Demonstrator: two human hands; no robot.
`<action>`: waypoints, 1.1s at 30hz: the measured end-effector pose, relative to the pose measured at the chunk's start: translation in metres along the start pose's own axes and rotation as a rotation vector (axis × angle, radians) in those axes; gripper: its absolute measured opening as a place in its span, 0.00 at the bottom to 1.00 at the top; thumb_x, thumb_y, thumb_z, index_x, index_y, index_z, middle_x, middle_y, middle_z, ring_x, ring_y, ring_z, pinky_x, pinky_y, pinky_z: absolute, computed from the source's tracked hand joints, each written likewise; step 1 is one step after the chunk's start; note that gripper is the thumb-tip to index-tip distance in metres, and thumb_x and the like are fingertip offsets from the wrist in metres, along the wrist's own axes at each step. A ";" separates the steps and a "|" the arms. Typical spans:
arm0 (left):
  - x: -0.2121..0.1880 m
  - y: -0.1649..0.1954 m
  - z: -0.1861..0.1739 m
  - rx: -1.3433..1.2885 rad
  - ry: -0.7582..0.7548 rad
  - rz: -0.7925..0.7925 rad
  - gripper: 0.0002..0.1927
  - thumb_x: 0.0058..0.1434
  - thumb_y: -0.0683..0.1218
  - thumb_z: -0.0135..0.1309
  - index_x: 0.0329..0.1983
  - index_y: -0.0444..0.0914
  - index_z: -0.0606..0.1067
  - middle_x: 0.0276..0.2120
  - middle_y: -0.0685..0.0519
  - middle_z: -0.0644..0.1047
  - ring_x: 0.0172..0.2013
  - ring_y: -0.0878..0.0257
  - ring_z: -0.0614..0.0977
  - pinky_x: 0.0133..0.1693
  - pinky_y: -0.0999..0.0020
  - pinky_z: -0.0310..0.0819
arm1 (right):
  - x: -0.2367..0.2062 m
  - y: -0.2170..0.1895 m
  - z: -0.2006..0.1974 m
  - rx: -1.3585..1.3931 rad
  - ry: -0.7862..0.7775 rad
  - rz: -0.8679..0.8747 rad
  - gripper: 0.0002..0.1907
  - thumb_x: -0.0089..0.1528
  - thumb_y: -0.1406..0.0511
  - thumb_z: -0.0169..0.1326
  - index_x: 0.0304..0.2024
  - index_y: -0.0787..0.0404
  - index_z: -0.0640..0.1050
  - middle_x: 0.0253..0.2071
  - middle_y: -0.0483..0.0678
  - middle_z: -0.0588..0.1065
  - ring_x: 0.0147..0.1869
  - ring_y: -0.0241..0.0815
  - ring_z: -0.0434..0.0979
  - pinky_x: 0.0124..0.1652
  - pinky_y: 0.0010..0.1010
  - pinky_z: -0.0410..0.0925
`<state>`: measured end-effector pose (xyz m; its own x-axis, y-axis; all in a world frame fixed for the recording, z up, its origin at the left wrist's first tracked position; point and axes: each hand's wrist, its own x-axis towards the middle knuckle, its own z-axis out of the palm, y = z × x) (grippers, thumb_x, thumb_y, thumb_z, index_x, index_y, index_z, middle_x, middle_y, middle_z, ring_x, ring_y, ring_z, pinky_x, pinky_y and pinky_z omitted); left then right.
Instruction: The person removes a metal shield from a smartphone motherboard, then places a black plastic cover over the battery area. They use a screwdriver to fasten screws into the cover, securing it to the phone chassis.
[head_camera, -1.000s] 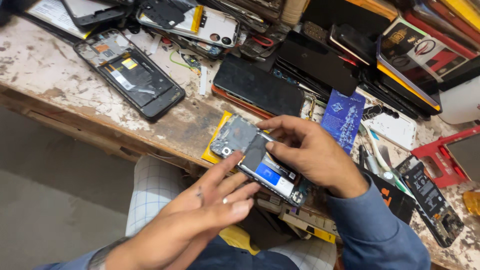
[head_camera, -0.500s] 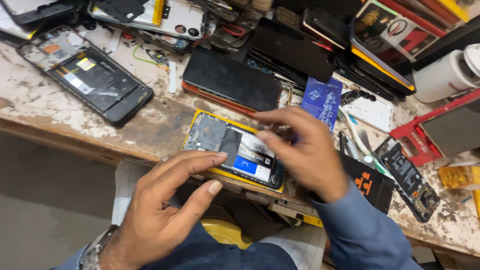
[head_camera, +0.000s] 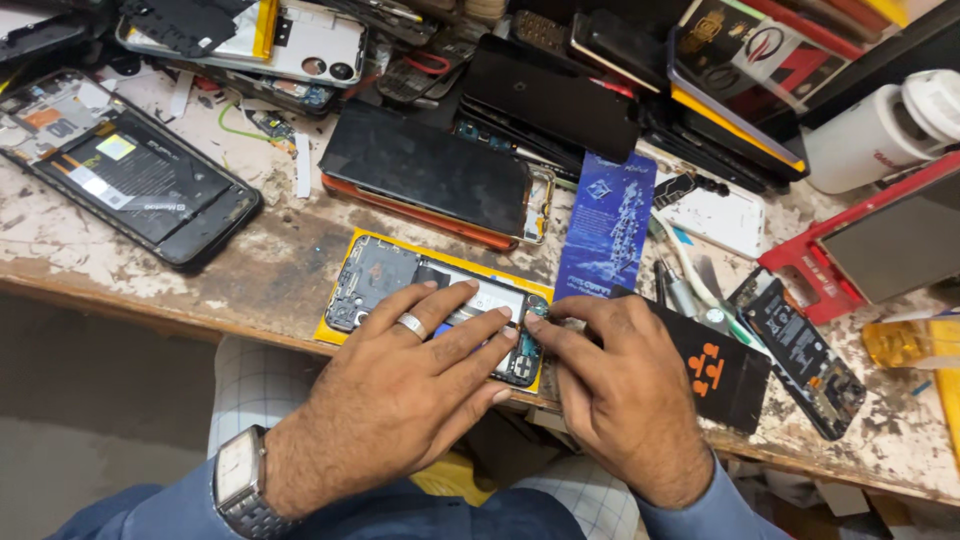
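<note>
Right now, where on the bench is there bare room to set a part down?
Bare wood lies between the black phone and the yellow mat, and along the near edge left of the left hand. The back row and right side are crowded.

Left hand (head_camera: 400, 400) presses the opened phone (head_camera: 385, 275) flat; right hand (head_camera: 625, 390) touches its end.

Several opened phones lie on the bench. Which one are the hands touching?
The opened phone on the yellow mat at the bench edge: left hand lies flat over it, right hand touches its end.
</note>
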<state>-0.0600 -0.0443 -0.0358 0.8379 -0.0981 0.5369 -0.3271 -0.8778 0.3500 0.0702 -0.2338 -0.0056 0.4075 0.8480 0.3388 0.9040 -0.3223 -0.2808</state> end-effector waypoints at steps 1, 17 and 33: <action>-0.001 0.000 0.001 -0.002 -0.003 -0.003 0.21 0.66 0.53 0.54 0.56 0.35 0.77 0.57 0.48 0.76 0.61 0.48 0.73 0.62 0.47 0.63 | 0.002 -0.001 0.000 -0.016 -0.006 -0.005 0.19 0.52 0.73 0.58 0.47 0.58 0.83 0.46 0.48 0.76 0.45 0.50 0.74 0.45 0.41 0.68; 0.001 -0.002 0.001 0.106 -0.057 0.103 0.22 0.66 0.55 0.54 0.55 0.36 0.76 0.55 0.46 0.75 0.63 0.47 0.70 0.63 0.46 0.59 | -0.013 0.022 -0.023 0.036 0.208 0.152 0.13 0.59 0.75 0.54 0.45 0.62 0.80 0.48 0.52 0.79 0.51 0.50 0.79 0.51 0.38 0.71; -0.027 -0.010 0.015 0.040 0.177 -0.104 0.27 0.57 0.56 0.59 0.58 0.42 0.76 0.56 0.50 0.75 0.62 0.50 0.72 0.63 0.45 0.60 | 0.064 0.175 -0.035 -0.254 -0.119 0.075 0.12 0.58 0.66 0.59 0.45 0.56 0.84 0.42 0.52 0.77 0.48 0.55 0.77 0.47 0.44 0.71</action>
<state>-0.0727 -0.0403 -0.0653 0.7752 0.0746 0.6273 -0.2226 -0.8970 0.3818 0.2589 -0.2510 -0.0014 0.4701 0.8565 0.2132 0.8814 -0.4684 -0.0617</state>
